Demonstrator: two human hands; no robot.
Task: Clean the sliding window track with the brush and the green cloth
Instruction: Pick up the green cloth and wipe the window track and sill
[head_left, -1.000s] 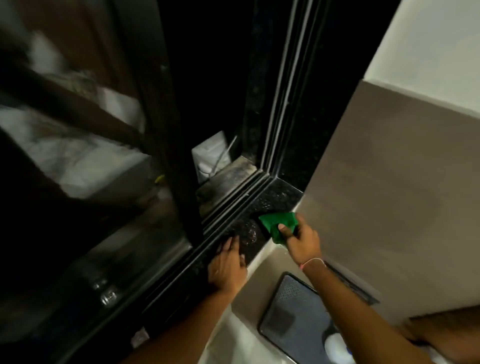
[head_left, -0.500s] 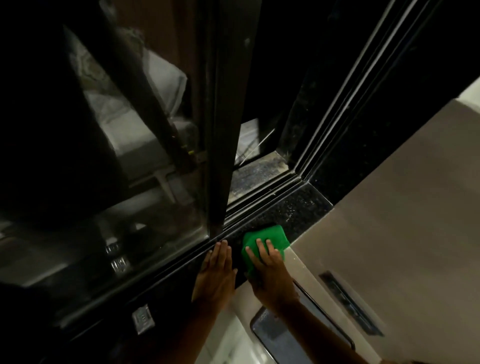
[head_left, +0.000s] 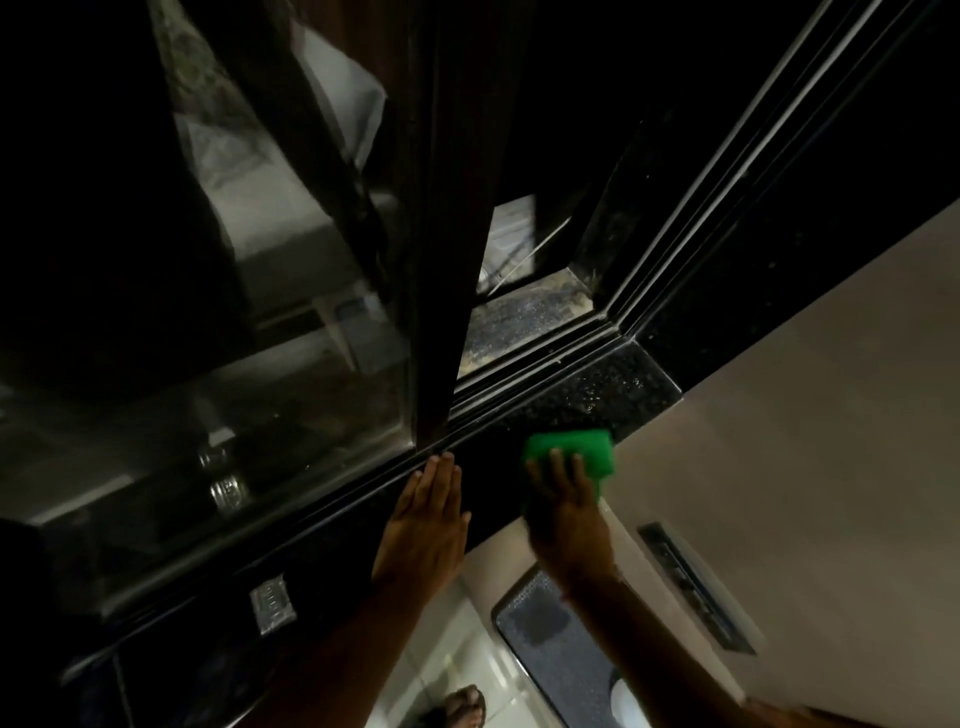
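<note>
A folded green cloth (head_left: 576, 451) lies flat on the black speckled granite sill (head_left: 618, 392). My right hand (head_left: 569, 512) presses on it with fingers spread over its near half. My left hand (head_left: 428, 519) rests flat on the sill to the left, fingertips touching the window track (head_left: 524, 384). The track's metal rails run diagonally between the sill and the dark sliding frame (head_left: 447, 270). Dusty grime shows on the outer ledge (head_left: 524, 317) beyond the rails. No brush is in sight.
A beige wall (head_left: 805, 415) rises on the right with a slotted vent (head_left: 691, 587) in it. Below the sill a dark patterned mat (head_left: 556, 634) lies on white floor tiles, and a sandalled foot (head_left: 462, 706) shows at the bottom. A small foil packet (head_left: 271, 604) sits on the sill, left.
My right hand went from gripping the bunched cloth to pressing it flat on the sill, and has slid it a little right, away from my left hand. The view tilted upward.
</note>
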